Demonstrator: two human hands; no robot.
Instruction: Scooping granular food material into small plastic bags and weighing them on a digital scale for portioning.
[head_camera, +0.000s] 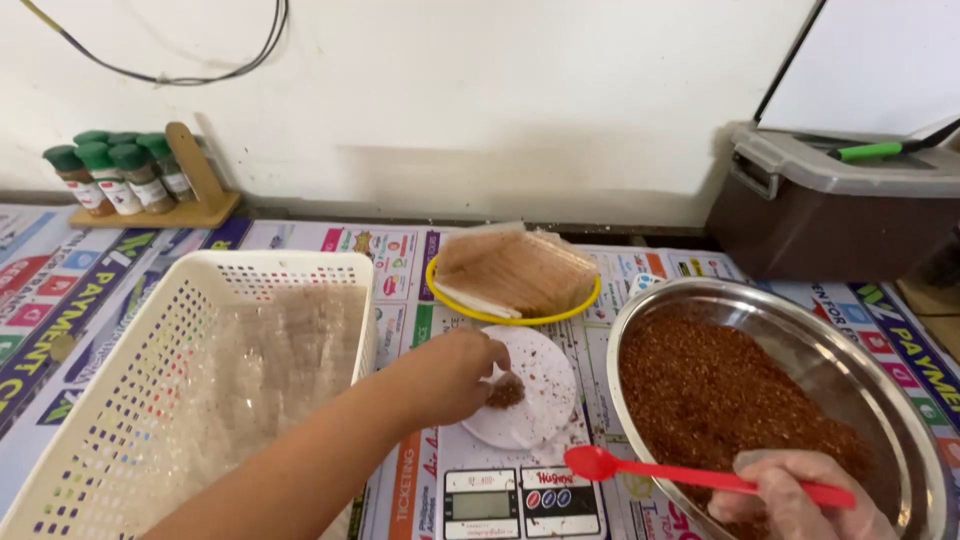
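Note:
My left hand (450, 375) reaches over a small white kitchen scale (520, 440) and pinches a little clear packet (505, 390) holding red-brown spice on the scale's round white platter. My right hand (795, 495), in a thin clear glove, grips a red plastic spoon (640, 468) by its handle; the spoon's bowl points left and hovers just above the scale's display. Under that hand sits a large steel bowl (905, 400) filled with red-brown crushed spice (720, 390).
A white perforated basket (90, 400) with several filled clear packets stands at the left. A yellow dish (450, 298) stacked with empty clear bags sits behind the scale. Spice jars on a wooden rack (115, 180) stand at the back left, a brown lidded bin (830, 200) at the back right.

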